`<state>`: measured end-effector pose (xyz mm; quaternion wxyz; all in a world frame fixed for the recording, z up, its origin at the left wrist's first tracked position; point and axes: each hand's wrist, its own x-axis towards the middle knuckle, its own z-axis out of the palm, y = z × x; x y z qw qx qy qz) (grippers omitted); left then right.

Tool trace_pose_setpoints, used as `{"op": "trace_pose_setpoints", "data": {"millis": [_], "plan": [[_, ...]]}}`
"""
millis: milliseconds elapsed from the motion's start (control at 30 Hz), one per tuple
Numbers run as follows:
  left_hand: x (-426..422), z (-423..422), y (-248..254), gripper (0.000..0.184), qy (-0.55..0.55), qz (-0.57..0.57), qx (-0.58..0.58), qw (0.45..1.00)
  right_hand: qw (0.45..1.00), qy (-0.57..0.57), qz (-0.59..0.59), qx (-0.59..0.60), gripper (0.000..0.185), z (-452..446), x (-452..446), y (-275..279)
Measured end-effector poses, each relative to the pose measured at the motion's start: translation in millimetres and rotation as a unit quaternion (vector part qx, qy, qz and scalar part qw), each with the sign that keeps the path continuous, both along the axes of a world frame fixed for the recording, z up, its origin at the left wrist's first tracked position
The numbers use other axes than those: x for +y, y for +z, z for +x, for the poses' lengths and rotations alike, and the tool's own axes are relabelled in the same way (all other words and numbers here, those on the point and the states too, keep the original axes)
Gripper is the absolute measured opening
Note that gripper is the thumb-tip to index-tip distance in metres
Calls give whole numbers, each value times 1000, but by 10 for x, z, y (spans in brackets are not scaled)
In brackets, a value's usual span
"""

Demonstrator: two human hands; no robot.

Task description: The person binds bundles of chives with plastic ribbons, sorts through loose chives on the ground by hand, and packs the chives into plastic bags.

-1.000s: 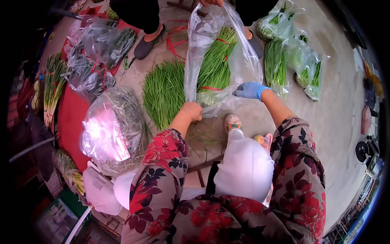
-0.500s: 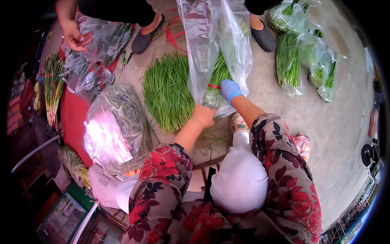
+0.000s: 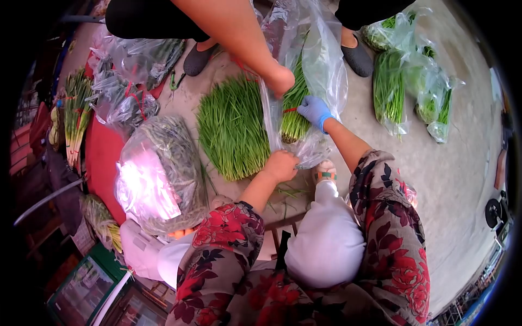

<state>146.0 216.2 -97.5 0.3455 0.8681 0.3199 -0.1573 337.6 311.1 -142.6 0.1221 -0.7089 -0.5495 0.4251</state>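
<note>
A bundle of garlic chives (image 3: 295, 122) with a red tie lies in a long clear plastic bag (image 3: 326, 65) on the floor. My right hand (image 3: 314, 111), in a blue glove, is closed on the bundle at the red tie. Bare and closed, my left hand (image 3: 281, 164) grips the bag's near edge below the cut ends. Another person's hand (image 3: 280, 81) reaches in from above and touches the bag beside the bundle; its fingers are partly hidden. A large loose pile of chives (image 3: 231, 130) lies just left of the bag.
A big filled plastic bag (image 3: 163, 168) stands left, near bagged dark greens (image 3: 125, 103) on red cloth. Bagged green bundles (image 3: 390, 89) lie at the right. Green-handled scissors (image 3: 173, 81) rest by the other person's shoe (image 3: 198, 58). Scallions (image 3: 75, 117) stand far left.
The other person's arm has swung from the upper left to the bag. My left hand has drawn the bag's edge down, baring the cut ends more. My right hand stays at the tie.
</note>
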Motion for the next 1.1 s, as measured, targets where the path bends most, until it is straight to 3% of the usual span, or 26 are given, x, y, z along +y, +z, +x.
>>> {"op": "trace_pose_setpoints", "data": {"millis": [100, 200, 333, 400, 433, 567, 667, 800, 900, 1100], "plan": [[-132, -336, -219, 21, 79, 53, -50, 994, 999, -16, 41, 25, 28, -27, 69, 207], [-28, -429, -190, 21, 99, 27, -71, 992, 999, 11, 52, 12, 26, -61, 85, 604], [-147, 19, 29, 19, -50, 19, -21, 998, 999, 29, 25, -17, 32, -59, 124, 1065], [-296, 357, 381, 18, -152, 20, 35, 988, 999, 5, 17, -43, 33, -16, 137, 1064], [-338, 459, 639, 15, -159, 35, -12, 986, 998, -6, 12, -57, 33, 35, 125, 1019], [-562, 508, 821, 16, -111, 101, -190, 970, 996, -88, -10, -25, 42, 292, 90, 587], [-776, 369, 735, 22, -76, 6, -202, 976, 997, -57, -11, -54, 44, 263, 35, 709], [-1027, 141, 479, 26, -52, 16, -98, 994, 993, -105, 33, 33, 39, 353, -35, 516], [-1077, 202, 406, 26, -11, 35, -73, 997, 979, -140, 31, 143, 32, 468, -42, 1064], [-996, 434, 426, 24, 36, 94, -133, 986, 988, -112, 76, 77, 31, 623, 35, 1549]]}}
